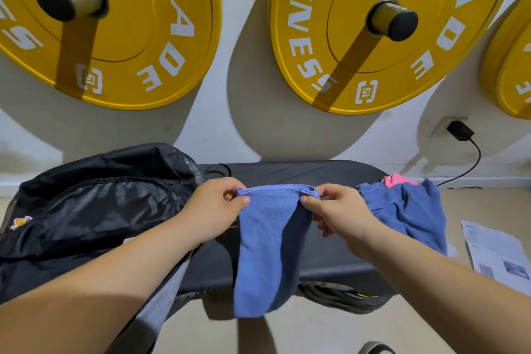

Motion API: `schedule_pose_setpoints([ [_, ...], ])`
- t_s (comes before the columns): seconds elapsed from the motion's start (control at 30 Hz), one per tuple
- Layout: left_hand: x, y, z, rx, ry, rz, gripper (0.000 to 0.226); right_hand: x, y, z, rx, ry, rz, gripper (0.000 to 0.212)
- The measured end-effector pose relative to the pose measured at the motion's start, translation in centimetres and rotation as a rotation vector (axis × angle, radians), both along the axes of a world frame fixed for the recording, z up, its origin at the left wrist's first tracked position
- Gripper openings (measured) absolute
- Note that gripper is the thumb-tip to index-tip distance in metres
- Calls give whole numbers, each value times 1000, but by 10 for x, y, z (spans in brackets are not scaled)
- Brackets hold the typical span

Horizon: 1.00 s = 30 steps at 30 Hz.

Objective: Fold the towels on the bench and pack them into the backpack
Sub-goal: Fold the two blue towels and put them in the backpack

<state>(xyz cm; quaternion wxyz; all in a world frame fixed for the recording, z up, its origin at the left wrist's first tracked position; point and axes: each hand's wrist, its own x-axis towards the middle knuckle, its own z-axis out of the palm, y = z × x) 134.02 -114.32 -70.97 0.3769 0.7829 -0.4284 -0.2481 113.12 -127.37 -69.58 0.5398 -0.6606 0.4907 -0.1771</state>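
Note:
A blue towel (267, 250) hangs lengthwise over the dark bench (321, 250), its lower end drooping past the bench's front edge. My left hand (212, 210) pinches its top left corner and my right hand (339, 210) pinches its top right corner, holding the top edge taut above the bench. The black backpack (94, 207) lies on the bench's left end, just left of my left hand. At the right end sits a crumpled pile of blue towels (411, 213) with a pink towel (396, 179) showing behind it.
Yellow weight plates (370, 31) hang on pegs on the white wall behind the bench. A black charger (461, 131) is plugged into a wall socket, its cable trailing down. Printed papers (494, 250) lie on the floor to the right.

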Motion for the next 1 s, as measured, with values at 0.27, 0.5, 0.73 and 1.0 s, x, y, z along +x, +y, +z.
schedule_pose_setpoints([
  [0.27, 10, -54, -26, -30, 355, 251, 10, 61, -58, -26, 218, -126, -113, 9],
  [0.5, 34, -119, -56, -59, 365, 361, 15, 74, -87, -82, 17, -202, -15, 15],
  [0.73, 33, -114, -73, 114, 45, 87, 55, 64, -96, -98, -81, -37, 91, 46],
  [1.0, -14, -31, -87, 332, -620, -711, 24, 42, -49, -98, -266, 407, 781, 16],
])
